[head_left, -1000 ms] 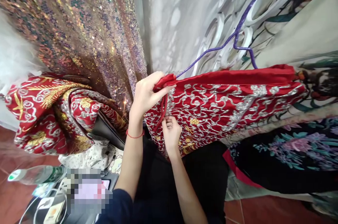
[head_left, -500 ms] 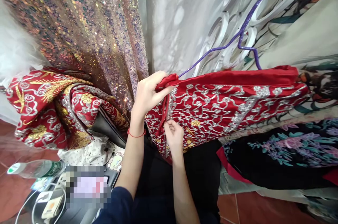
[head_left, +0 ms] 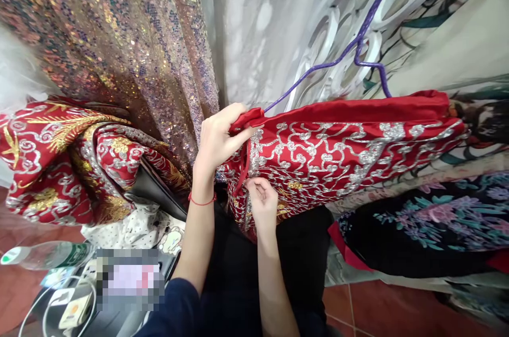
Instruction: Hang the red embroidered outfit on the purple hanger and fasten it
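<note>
Red embroidered garment point(head_left: 326, 151), silver and gold work, on purple hanger point(head_left: 334, 64); held in both hands, before the wearer's lap.
Against a second earlier: left hand point(head_left: 222, 135) kept its closed grip on the plain red top edge, by the hanger's left end; right hand point(head_left: 262, 199), below it, had shifted slightly in angle, fingertips narrowed together on the red strip point(head_left: 243, 170) at the garment's side. View moved a little, bringing the bottle nearer the left border. Containers: one clear bottle point(head_left: 71, 255), green label, cap leftward, contents indeterminable; it lay near a white cable point(head_left: 93, 300) and below a second red embroidered cloth point(head_left: 40, 167).
</note>
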The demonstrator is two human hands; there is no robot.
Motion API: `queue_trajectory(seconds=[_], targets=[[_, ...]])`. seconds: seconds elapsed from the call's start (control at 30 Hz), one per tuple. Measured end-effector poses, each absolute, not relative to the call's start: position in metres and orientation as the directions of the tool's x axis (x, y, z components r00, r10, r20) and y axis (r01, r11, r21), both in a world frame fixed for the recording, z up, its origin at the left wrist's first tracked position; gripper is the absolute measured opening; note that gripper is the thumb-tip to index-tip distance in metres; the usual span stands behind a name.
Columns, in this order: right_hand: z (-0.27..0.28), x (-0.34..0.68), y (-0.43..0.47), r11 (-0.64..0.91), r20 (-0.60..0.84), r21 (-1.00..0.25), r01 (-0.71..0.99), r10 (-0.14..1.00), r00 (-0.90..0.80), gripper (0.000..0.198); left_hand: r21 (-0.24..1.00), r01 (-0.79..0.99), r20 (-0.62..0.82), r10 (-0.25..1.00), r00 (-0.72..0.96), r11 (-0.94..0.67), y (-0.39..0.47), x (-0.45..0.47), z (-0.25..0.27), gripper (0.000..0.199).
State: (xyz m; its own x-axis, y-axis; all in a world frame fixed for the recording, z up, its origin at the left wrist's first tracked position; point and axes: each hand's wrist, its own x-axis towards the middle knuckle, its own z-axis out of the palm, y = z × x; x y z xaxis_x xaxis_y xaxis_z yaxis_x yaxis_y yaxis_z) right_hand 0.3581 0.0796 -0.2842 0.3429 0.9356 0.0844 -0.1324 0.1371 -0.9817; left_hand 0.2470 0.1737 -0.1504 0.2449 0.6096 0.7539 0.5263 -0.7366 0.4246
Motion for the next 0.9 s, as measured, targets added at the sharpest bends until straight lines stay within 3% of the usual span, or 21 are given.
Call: queue_trajectory(seconds=[0.57, 0.73, 0.8, 0.9], targets=[[-0.272, 0.364, 0.074, 0.177, 0.124, -0.972, -0.154, 0.945, 0.302, 0.026, 0.429, 0.53, 0.75, 0.615, 0.243, -0.732, 0.171, 0.248, -0.154, 0.024], [-0.274, 0.366, 0.072, 0.147, 0.118, -0.981, -0.127, 0.971, 0.21, 0.024, 0.369, 0.585, 0.775, 0.586, 0.234, -0.722, 0.175, 0.249, -0.146, 0.02], [-0.278, 0.365, 0.072, 0.119, 0.098, -0.987, -0.108, 0.979, 0.18, 0.023, 0.335, 0.615, 0.801, 0.56, 0.213, -0.714, 0.175, 0.246, -0.149, 0.029], [-0.283, 0.362, 0.073, 0.107, 0.091, -0.99, -0.089, 0.981, 0.169, 0.024, 0.389, 0.63, 0.843, 0.535, 0.051, -0.672, 0.162, 0.238, -0.179, 0.065]])
